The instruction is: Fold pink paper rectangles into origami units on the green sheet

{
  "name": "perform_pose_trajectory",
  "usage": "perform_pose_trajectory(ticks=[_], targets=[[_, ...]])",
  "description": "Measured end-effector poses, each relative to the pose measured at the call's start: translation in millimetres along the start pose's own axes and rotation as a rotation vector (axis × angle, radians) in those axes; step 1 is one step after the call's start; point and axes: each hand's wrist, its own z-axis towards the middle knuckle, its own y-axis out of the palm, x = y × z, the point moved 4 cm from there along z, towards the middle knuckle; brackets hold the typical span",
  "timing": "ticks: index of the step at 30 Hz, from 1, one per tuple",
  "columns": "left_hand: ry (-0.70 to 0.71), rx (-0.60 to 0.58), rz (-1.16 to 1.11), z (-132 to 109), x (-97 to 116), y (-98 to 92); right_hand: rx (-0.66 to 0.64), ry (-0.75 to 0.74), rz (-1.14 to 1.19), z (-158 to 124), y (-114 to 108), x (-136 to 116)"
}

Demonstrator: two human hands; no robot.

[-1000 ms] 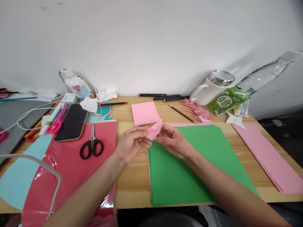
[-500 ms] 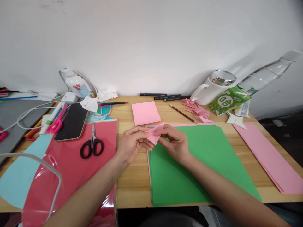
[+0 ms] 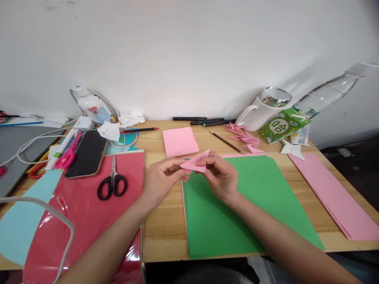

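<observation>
Along the left end of the table [image 3: 162, 221], a grey panel [image 3: 14, 175] lies under loops of white cable [image 3: 44, 205], which also crosses a blue sheet [image 3: 23, 225] and a red sheet [image 3: 83, 221] that overhangs the near edge. Pink scissors [image 3: 69, 153] touch the phone [image 3: 87, 152], and black scissors [image 3: 113, 177] rest on the red sheet; by the far edge stand a white bottle [image 3: 96, 108] and crumpled tissues [image 3: 109, 131]. Left forearm crosses the red sheet's near right part. Left hand [image 3: 158, 177] pinches the folded paper [image 3: 195, 161] between thumb and fingers, and right hand [image 3: 222, 177] grips its other side, so the piece is held raised near the far left corner of the green stack [image 3: 237, 221], partly hidden by fingers. Just beyond lie pink squares [image 3: 180, 141]. Right forearm covers part of the green stack. Toward the far edge are markers [image 3: 207, 122], a pencil [image 3: 226, 142], pink folded pieces [image 3: 244, 138] and a mug [image 3: 260, 114], partly blocked by a green packet [image 3: 282, 127], which also hides the clear bottle's [image 3: 331, 92] lower end. A white star [image 3: 291, 150] touches pink strips [image 3: 334, 195] reaching the near right corner.
</observation>
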Motion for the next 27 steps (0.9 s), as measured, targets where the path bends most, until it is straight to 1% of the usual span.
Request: perform_pose_trajectory(ticks=[2, 4, 7, 9, 13, 15, 19, 24, 27], targets=[[0.049, 0.07, 0.044, -2.3, 2.1, -1.6, 0.001, -0.004, -0.016, 0.4, -0.4, -0.1], [0.14, 0.13, 0.093, -4.8, 6.0, -3.3, -0.002, -0.016, -0.024, 0.7, -0.6, -0.1], [0.267, 0.187, 0.156, -8.3, 10.0, -5.2, -0.003, -0.068, -0.035, 0.7, -0.8, -1.3], [0.303, 0.197, 0.181, -9.7, 9.7, -5.7, 0.007, -0.107, -0.048, 0.4, -1.2, -2.6], [0.36, 0.165, 0.22, -11.5, 8.8, -4.6, 0.034, -0.186, -0.087, -0.1, -2.2, -6.9], [0.393, 0.158, 0.237, -12.5, 9.5, -4.0, 0.037, -0.201, -0.094, 0.0, -2.6, -8.9], [0.413, 0.165, 0.257, -13.5, 10.3, -4.0, 0.021, -0.152, -0.036, 0.9, -3.0, -11.3], [0.398, 0.169, 0.261, -12.6, 12.1, -4.1, -0.007, 0.023, 0.141, 1.5, -0.6, -10.3], [0.37, 0.162, 0.239, -12.7, 13.1, -2.4, -0.008, 0.081, 0.228, 1.0, 2.0, -10.2]])
